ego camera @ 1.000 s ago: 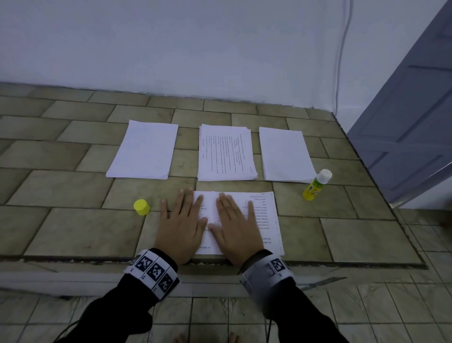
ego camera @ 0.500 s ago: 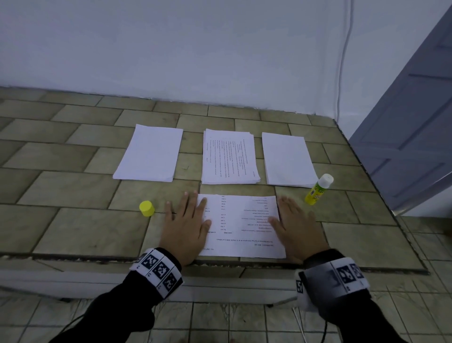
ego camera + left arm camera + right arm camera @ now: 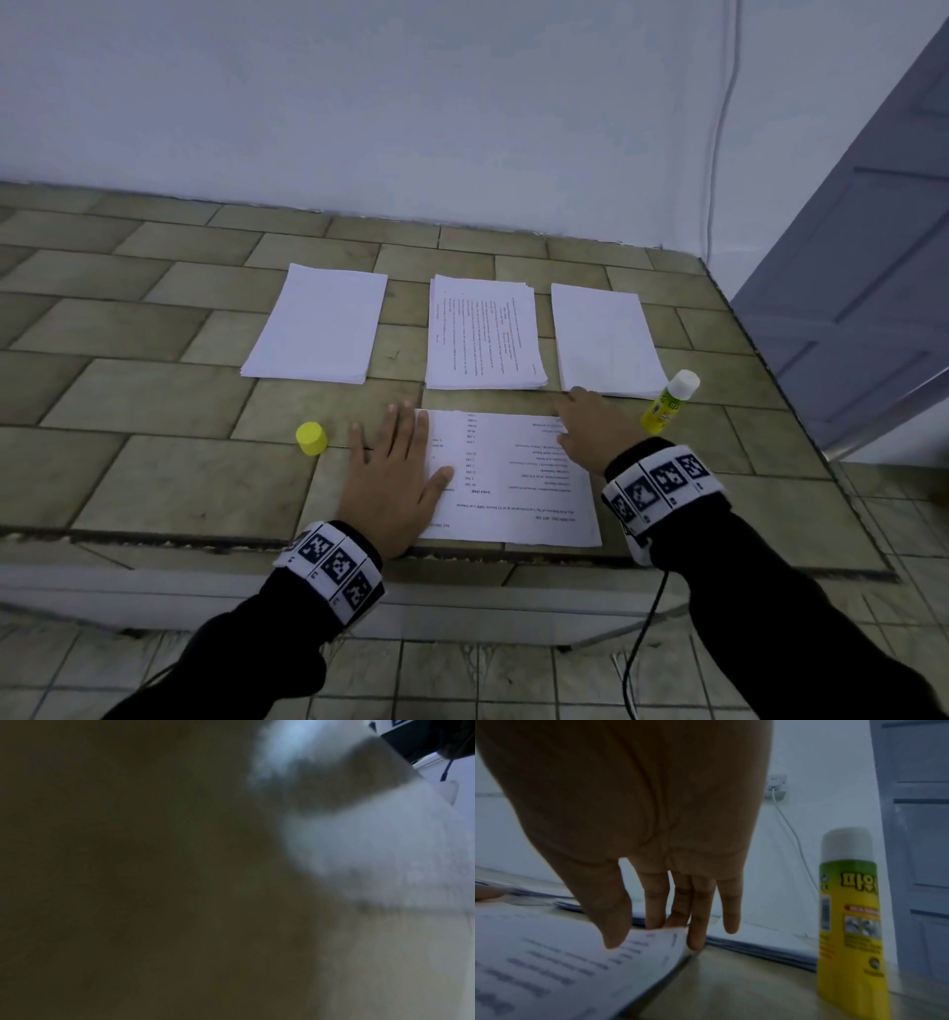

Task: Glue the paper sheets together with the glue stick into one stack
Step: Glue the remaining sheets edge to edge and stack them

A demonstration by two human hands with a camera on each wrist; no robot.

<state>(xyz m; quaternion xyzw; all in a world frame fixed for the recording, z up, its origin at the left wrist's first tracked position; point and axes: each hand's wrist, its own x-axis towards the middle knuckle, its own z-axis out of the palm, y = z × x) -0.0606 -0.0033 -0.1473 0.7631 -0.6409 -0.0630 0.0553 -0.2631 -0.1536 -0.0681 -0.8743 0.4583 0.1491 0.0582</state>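
At the far right corner of the printed white paper sheet (image 3: 513,478) lying nearest the bench (image 3: 154,401) edge, the fingers (image 3: 695,925) of the right hand (image 3: 590,437) are held straight and slightly spread; in the right wrist view that corner is seen lifted a little against their tips, though whether it is pinched cannot be told. The left hand (image 3: 395,478) is laid flat, fingers straight and together, on the sheet's left edge, partly on the tiles. The left wrist view is dark and blurred and nothing is shown by it.

Just beside the right hand, the yellow-green glue stick with its white tip (image 3: 670,403) is stood upright and uncapped; its yellow round cap (image 3: 311,438) is set down apart, left of the left hand. Beyond the sheet three piles are laid in a row: a blank white paper pile (image 3: 318,324), a printed paper pile (image 3: 485,334) and a second blank white pile (image 3: 606,344).

It is judged that the front sheets have been pressed together and that much paper is left to be glued on.
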